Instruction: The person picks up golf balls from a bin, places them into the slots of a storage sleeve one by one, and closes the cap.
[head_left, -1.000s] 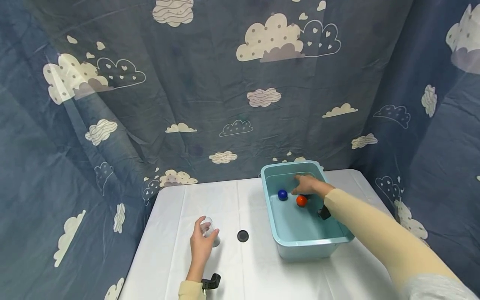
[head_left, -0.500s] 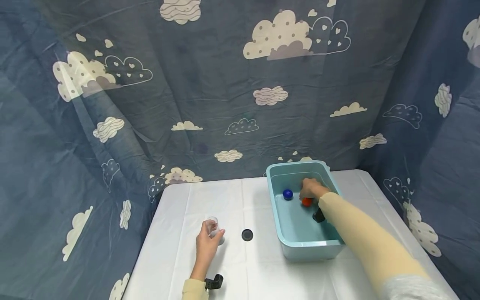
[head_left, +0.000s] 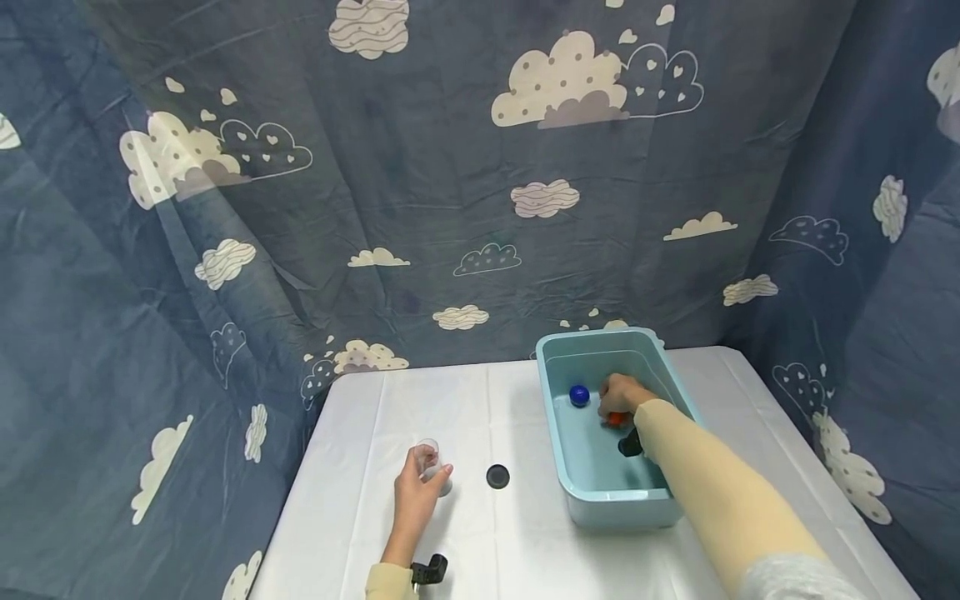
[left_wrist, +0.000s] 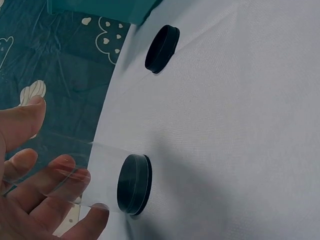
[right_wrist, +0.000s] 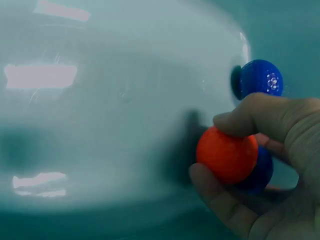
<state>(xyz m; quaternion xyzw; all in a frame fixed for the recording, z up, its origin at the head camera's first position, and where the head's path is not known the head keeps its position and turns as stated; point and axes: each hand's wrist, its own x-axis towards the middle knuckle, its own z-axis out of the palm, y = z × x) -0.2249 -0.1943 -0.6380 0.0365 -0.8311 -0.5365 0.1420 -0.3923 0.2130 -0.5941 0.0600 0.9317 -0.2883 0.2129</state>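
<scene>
My left hand (head_left: 416, 500) holds a clear cylindrical container (left_wrist: 107, 172) upright on the table, thumb on one side and fingers on the other. A black cap (left_wrist: 134, 185) covers its lower end. Inside the light blue bin (head_left: 622, 521), my right hand (head_left: 626, 393) pinches an orange ball (right_wrist: 227, 155) between thumb and finger. Partly hidden behind that ball, within the curve of the hand, is a blue ball (right_wrist: 262, 172); whether the fingers touch it I cannot tell. Another blue ball (right_wrist: 261, 77) lies on the bin floor beside the thumb.
A round black lid (head_left: 497, 477) lies on the white table (head_left: 442, 396) between the container and the bin. Cloud-patterned dark blue cloth (head_left: 420, 192) hangs behind the table and at both sides. The bin's raised walls surround my right hand.
My right hand has come down in the bin, and its fingers have closed on the orange ball. The left hand stays at the container. The head view has shifted slightly.
</scene>
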